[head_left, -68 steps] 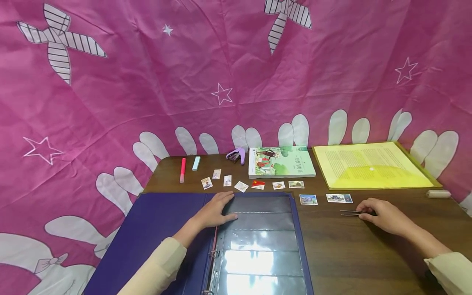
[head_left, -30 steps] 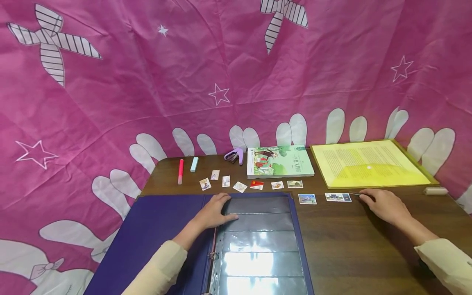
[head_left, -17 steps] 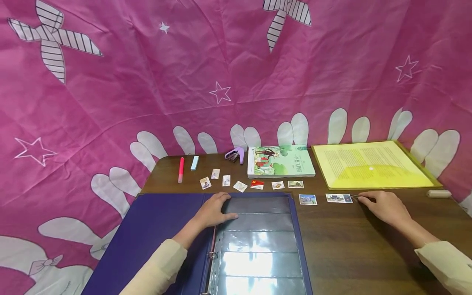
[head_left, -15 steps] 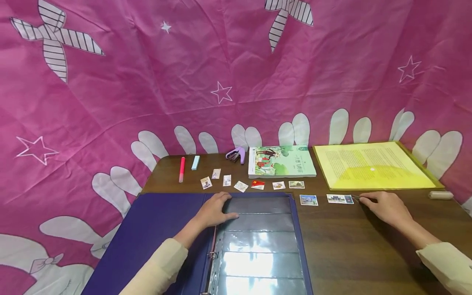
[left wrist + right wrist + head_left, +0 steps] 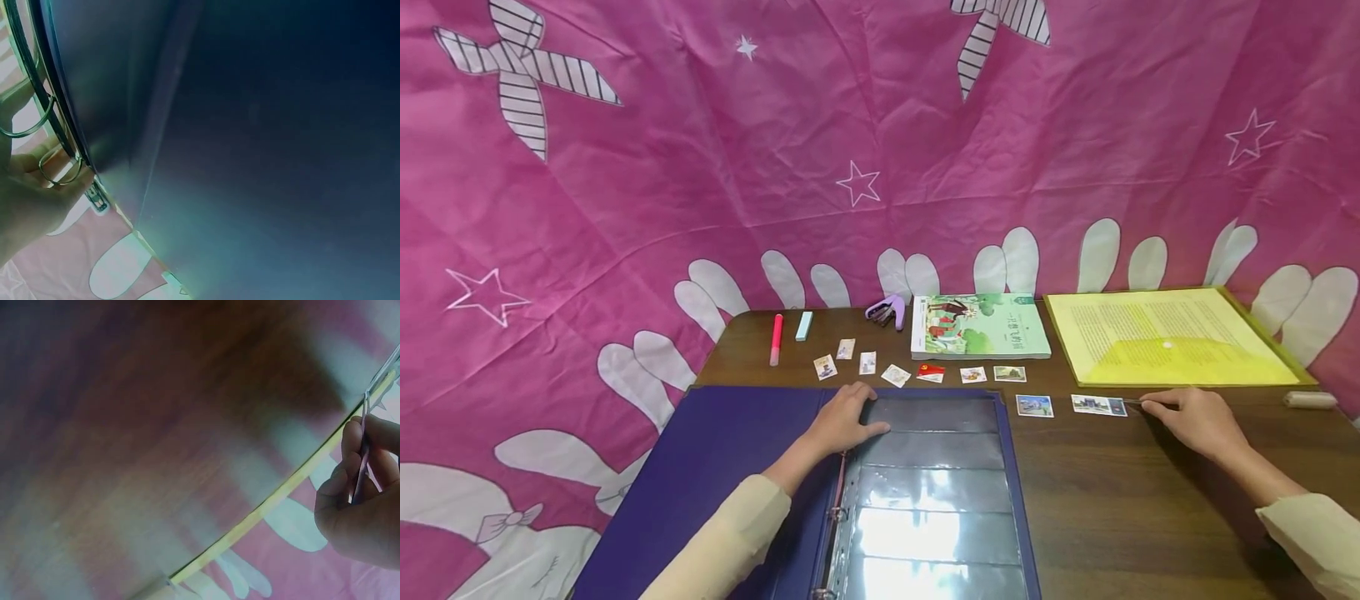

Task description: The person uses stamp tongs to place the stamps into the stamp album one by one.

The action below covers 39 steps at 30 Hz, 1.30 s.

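Note:
My right hand (image 5: 1198, 421) pinches a pair of slim metal tweezers (image 5: 361, 462) between thumb and fingers. The tweezers' tips are at the right edge of a wide stamp (image 5: 1097, 405) with a building on it, flat on the table. Left of it is a blue-toned stamp (image 5: 1034, 406). My left hand (image 5: 844, 419), fingers spread, rests at the upper left of the black pocket page (image 5: 936, 450) in an open dark blue ring binder (image 5: 730, 467). In the left wrist view, metal rings (image 5: 61, 181) overlap the fingers.
Several small stamps (image 5: 931, 373) lie in a row behind the binder. Farther back are a red marker (image 5: 777, 339), a pale blue box (image 5: 804, 326), a purple stapler (image 5: 887, 311), a green book (image 5: 981, 325) and a yellow folder (image 5: 1172, 333). A beige roll (image 5: 1310, 400) lies far right.
My right hand has moved up the table, bringing the tweezers from below the wide stamp to its right edge. The left hand stays on the binder; the head view shifts slightly.

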Motion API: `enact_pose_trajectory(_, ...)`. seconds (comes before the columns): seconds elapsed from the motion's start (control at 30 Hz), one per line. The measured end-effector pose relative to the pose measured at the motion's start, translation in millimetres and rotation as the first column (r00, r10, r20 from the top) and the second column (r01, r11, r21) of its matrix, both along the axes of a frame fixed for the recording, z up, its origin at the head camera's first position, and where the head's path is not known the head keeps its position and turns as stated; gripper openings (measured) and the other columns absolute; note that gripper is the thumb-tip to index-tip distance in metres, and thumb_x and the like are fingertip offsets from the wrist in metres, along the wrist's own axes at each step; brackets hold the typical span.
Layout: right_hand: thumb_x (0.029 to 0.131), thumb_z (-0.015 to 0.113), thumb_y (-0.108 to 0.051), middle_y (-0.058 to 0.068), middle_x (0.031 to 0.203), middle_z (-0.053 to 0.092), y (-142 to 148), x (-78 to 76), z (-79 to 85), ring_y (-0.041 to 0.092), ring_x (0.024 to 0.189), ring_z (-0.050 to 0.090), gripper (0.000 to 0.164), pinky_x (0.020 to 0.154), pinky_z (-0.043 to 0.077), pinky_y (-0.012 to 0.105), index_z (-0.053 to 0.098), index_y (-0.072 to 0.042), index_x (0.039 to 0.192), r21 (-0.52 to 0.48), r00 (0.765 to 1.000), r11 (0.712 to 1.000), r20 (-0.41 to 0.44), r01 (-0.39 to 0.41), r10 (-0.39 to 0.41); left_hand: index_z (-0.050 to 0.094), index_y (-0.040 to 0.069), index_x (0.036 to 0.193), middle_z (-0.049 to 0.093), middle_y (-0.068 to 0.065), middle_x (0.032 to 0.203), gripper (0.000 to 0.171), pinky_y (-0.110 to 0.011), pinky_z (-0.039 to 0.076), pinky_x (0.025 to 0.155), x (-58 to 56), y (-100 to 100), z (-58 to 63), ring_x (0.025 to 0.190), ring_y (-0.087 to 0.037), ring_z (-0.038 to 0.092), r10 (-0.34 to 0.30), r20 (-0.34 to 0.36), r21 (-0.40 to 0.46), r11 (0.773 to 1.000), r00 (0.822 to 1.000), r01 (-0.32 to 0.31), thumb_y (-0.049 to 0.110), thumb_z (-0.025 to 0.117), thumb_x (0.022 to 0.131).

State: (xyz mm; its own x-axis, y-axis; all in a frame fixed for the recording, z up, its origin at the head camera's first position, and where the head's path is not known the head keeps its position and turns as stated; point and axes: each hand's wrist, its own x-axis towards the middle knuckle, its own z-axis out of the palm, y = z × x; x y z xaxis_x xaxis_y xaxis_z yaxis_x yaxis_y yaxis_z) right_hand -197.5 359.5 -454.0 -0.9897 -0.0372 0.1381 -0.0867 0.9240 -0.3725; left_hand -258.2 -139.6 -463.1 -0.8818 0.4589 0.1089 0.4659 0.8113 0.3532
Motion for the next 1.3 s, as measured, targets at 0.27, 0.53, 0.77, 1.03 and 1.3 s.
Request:
enact_pose_trajectory(0.27, 0.092, 0.055, -0.031, 0.002, 0.046, 0.052, 0, 2.1, -1.4, 0.011, 0.051, 0.029, 0.039, 0.055, 0.028, 0.027, 0.067, 0.004, 0.106, -0.013, 1.0, 1.0, 0.023, 0.019, -0.019, 0.054, 0.002, 0.11, 0.057, -0.01, 0.113, 0.053, -0.041, 0.045, 0.088, -3.0, 0, -1.1, 0.101, -0.026, 0.049, -0.027, 0.002, 0.064, 0.998, 1.0, 0.027, 0.038, 0.073, 0.076)
enact_pose_trajectory(0.53, 0.091, 0.058, -0.031, 0.012, 0.057, 0.063, 0, -1.3, -1.6, 0.015, 0.056, 0.045, 0.038, 0.055, 0.034, 0.028, 0.069, 0.003, 0.103, -0.025, 1.0, 1.0, 0.001, 0.014, -0.014, 0.054, 0.004, 0.106, 0.058, -0.009, 0.109, 0.05, -0.039, 0.044, 0.084, -4.6, -5, -4.2, 0.098, -0.024, 0.049, -0.02, -0.01, 0.106, 0.994, 1.0, 0.021, 0.038, 0.074, 0.075)
enact_pose_trajectory(0.77, 0.089, 0.059, -0.033, 0.022, 0.077, 0.069, 0, -4.0, 1.2, 0.019, 0.065, 0.049, 0.039, 0.058, 0.037, 0.03, 0.069, 0.003, 0.101, -0.036, 1.0, 0.999, 0.018, 0.023, -0.022, 0.055, 0.006, 0.096, 0.058, -0.008, 0.102, 0.038, -0.037, 0.042, 0.081, -10.4, -5, -6.0, 0.092, -0.024, 0.049, -0.031, -0.066, 0.119, 0.992, 0.997, 0.038, 0.034, 0.072, 0.078)
enact_pose_trajectory(1.03, 0.088, 0.062, -0.035, 0.025, 0.081, 0.068, -1, -2.6, 5.7, 0.03, 0.074, 0.055, 0.042, 0.059, 0.039, 0.031, 0.068, 0.003, 0.103, -0.077, 0.997, 0.994, 0.016, 0.079, -0.078, 0.054, 0.008, 0.092, 0.059, -0.006, 0.102, 0.037, -0.035, 0.041, 0.08, -11.9, -3, -5.7, 0.093, -0.024, 0.049, -0.006, -0.043, 0.152, 0.988, 0.999, 0.013, 0.033, 0.075, 0.075)
enact_pose_trajectory(1.3, 0.087, 0.063, -0.034, 0.029, 0.096, 0.067, -7, -3.7, 21.7, 0.022, 0.072, 0.051, 0.041, 0.055, 0.032, 0.024, 0.068, 0.003, 0.105, -0.111, 0.997, 0.991, -0.026, 0.074, -0.077, 0.052, 0.009, 0.09, 0.057, -0.007, 0.098, 0.04, -0.035, 0.038, 0.079, -12.7, 2, -6.0, 0.092, -0.024, 0.046, -0.012, -0.038, 0.144, 0.989, 0.999, 0.017, 0.039, 0.075, 0.074)
